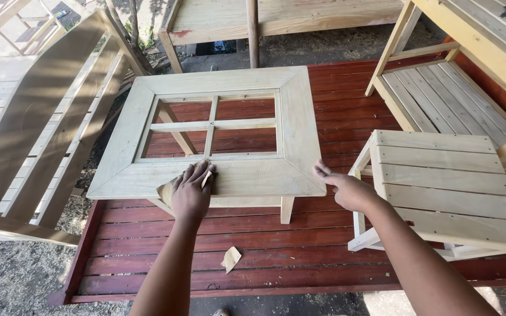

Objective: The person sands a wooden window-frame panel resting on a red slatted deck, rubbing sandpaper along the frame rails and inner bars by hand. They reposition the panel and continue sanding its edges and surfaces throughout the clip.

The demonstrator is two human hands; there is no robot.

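While both arms reach forward over the red plank deck (323, 246), the biggest thing under them is the pale wooden table (300, 126), a wide flat frame with a cross of thin bars in its open middle, standing on the deck straight ahead of the hands. Beyond the right hand and to its right stands a slatted stool (446, 181) of the same bare wood, just beside the table's right corner, and further past it a slatted bench (434, 96). Off to the left of the left hand leans a long railing (42, 134) of pale boards. The left hand (191, 192) lies flat, fingers spread a little, pressing a folded sheet of sandpaper (166, 190) onto the table's near rail; the paper shows at the left of the palm and between the fingers. The right hand (346, 188) holds nothing, its fingers loosely curled and the fingertips touching the table's near right corner. Below the left wrist, nearer the body, a small scrap of sandpaper (231, 258) lies on the deck.
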